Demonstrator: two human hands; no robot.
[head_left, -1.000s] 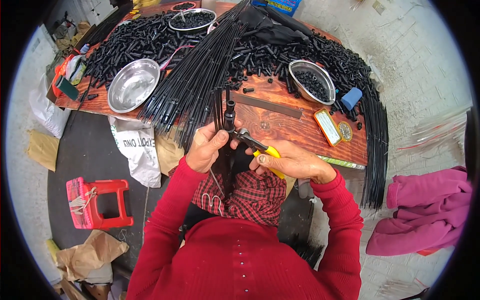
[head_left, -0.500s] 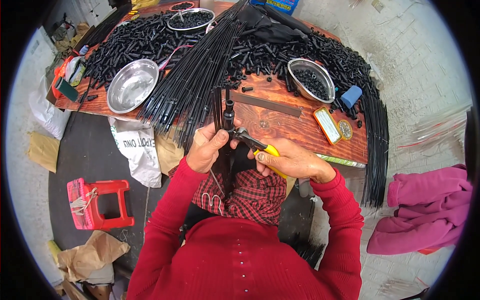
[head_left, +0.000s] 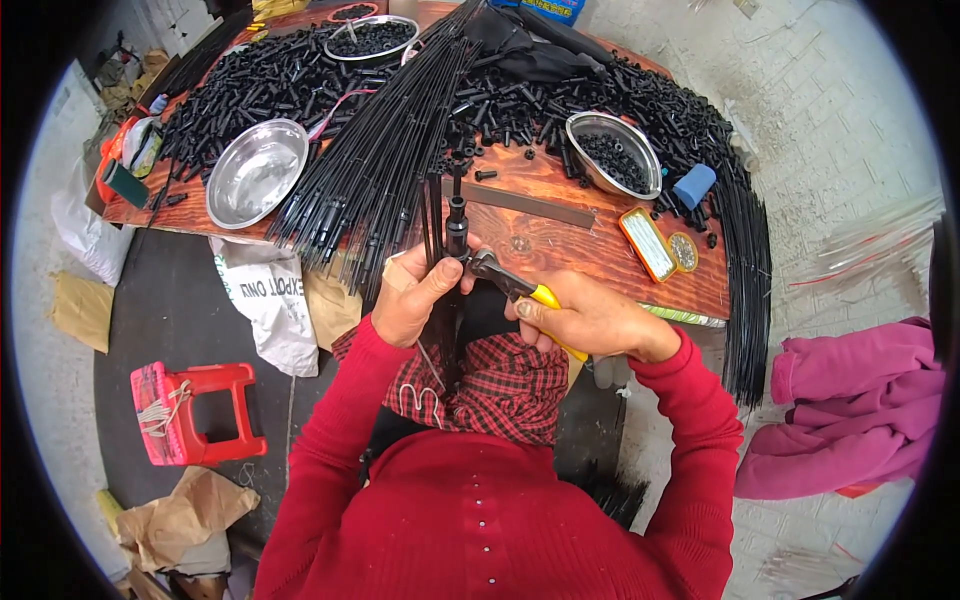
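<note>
Upright in front of me, my left hand [head_left: 408, 297] is closed around a small cluster of thin black rods [head_left: 431, 215] and a stepped black plastic fitting [head_left: 457, 226]. Its thumb presses near the lower end of the fitting. Yellow-handled pliers [head_left: 544, 296] are gripped in my right hand [head_left: 590, 315]. Their dark jaws [head_left: 490, 267] meet the fitting low down, close to my left fingertips. What exactly lies between the jaws is hidden. Below the hands, the rods run down over a red checked cloth [head_left: 510, 390] on my lap.
A wooden table [head_left: 560, 245] bears heaps of black plastic pieces [head_left: 290, 85] and a large fanned bundle of black rods [head_left: 375, 170]. On it stand a shiny metal bowl [head_left: 258, 172], a bowl of small black parts [head_left: 655, 170] and a flat tin [head_left: 648, 244]. Left stands a red stool [head_left: 240, 410].
My right hand has shifted slightly outward to the right, and the pliers' handles with it. The jaws stay at the fitting in my left hand. The whole view has moved a little.
</note>
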